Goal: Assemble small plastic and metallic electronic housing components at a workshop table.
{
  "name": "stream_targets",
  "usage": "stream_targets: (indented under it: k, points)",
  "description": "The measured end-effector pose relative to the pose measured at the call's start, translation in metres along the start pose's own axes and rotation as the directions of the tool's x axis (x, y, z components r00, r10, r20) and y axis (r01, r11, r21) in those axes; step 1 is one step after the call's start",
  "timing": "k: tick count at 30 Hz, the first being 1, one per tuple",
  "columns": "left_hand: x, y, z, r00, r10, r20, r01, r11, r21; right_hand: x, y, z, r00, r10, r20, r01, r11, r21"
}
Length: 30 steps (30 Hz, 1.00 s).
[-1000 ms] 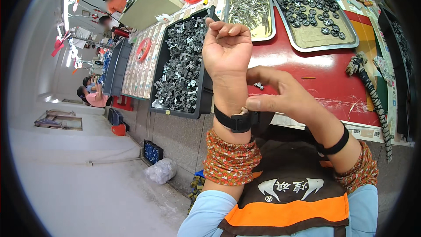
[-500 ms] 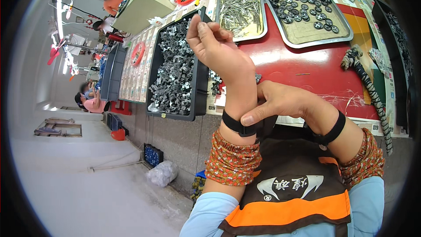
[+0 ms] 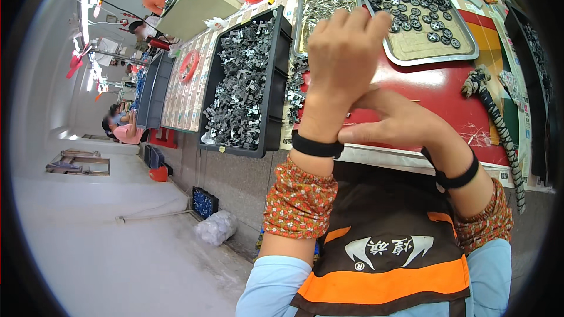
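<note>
My left hand (image 3: 346, 44) is raised over the table with its back up and its fingers curled into a loose fist; the fingertips are hidden. A black wristband (image 3: 317, 145) circles my left wrist, above a flowered sleeve cover (image 3: 301, 199). Reaching across from the right, my right hand (image 3: 390, 118) is closed at that wrist, its thumb against the band's edge and its fingers hidden behind the wrist. Another black band (image 3: 461, 175) sits on my right forearm. Just left of the hands stands a black crate (image 3: 273, 111) of small grey-black clips (image 3: 238, 82).
Beyond my hands lie a metal tray (image 3: 405, 58) of small black wheels (image 3: 435, 25) and a tray of thin metal pins (image 3: 329, 0). A wrapped, striped rod (image 3: 499, 123) rests on the red tabletop (image 3: 423, 85) at right. Other people work at the far left.
My left hand has turned from palm side to back up, shifted right, and its fingers have curled in. My right hand stays at the left wrist, with its thumb at the band's edge.
</note>
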<state>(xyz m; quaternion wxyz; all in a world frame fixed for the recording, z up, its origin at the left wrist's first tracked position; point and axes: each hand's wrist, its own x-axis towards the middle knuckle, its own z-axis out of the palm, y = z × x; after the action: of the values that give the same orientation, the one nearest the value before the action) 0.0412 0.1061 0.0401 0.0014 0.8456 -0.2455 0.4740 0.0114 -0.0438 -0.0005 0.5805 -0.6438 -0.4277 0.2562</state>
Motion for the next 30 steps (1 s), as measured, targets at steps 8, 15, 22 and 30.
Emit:
stream_targets:
  k: [8,15,22,30]
  points:
    - [-0.019,-0.01,0.025,0.943,-0.202,0.265,0.159,0.971,0.177,0.008,-0.028,0.06,0.75,-0.615,-0.244,0.22,0.579,-0.785]
    - [-0.02,-0.025,0.021,0.904,-0.403,0.14,0.388,0.913,0.125,-0.005,-0.025,0.101,0.794,-0.592,-0.137,0.28,0.556,-0.782]
    - [-0.023,-0.033,0.01,0.447,-0.817,0.363,0.629,-0.001,-0.778,-0.031,-0.029,0.135,0.801,-0.597,0.036,0.473,0.596,-0.648]
    - [-0.044,-0.061,-0.016,0.153,-0.838,0.524,0.136,-0.507,-0.851,-0.044,-0.03,0.1,0.769,-0.619,-0.162,0.412,0.673,-0.615]
